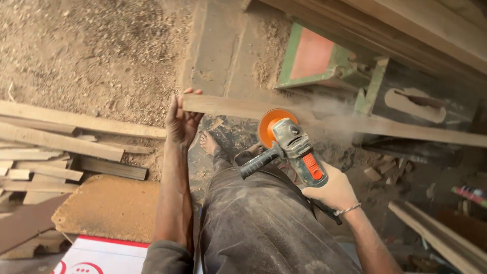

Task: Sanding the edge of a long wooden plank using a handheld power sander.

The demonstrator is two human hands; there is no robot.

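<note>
The left hand (181, 121) holds the end of a long wooden plank (324, 117), fingers closed around it, at 12 o'clock from the knee. The right hand (335, 193) grips an angle grinder (291, 144) whose disc touches the plank. The plank looks stiff and rather heavy; its end seems the safest grip.

The person wears dusty dark grey trousers (264, 223) and a grey sleeve (165, 259) pushed up above the left elbow. A thin silver bracelet (347, 209) circles the right wrist. The feet (209, 142) are bare, powdered with sawdust.
</note>
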